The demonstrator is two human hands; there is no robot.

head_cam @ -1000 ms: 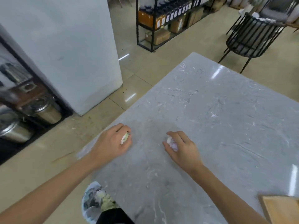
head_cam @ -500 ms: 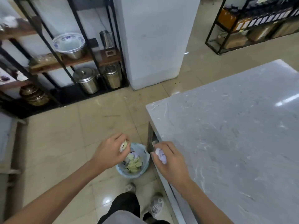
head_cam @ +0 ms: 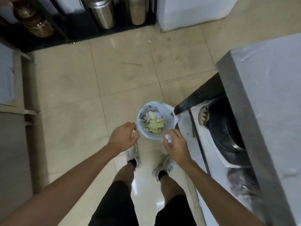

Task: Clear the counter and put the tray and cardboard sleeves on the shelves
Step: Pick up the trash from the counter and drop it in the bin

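Note:
A small waste bin point(head_cam: 141, 128) with a pale blue liner stands on the floor by the counter's corner, holding several crumpled papers, mostly yellow-green. My left hand point(head_cam: 123, 137) hovers just left of the bin's rim, closed around a whitish crumpled paper point(head_cam: 133, 132). My right hand point(head_cam: 175, 144) is at the bin's near right rim, closed around a white and lilac crumpled paper point(head_cam: 168, 138). The grey marble counter point(head_cam: 273, 95) fills the right side. No tray or cardboard sleeves are in view.
A black shelf rack point(head_cam: 53, 28) with steel canisters point(head_cam: 102, 13) and a brown jar stands at the far left. A white pillar base point(head_cam: 192, 12) is at the top. A lower shelf under the counter holds a dark pan point(head_cam: 226, 128). My feet stand just behind the bin.
My view has swung from the countertop down to the floor. Both hands have left the counter with their papers and now hang at the bin's rim.

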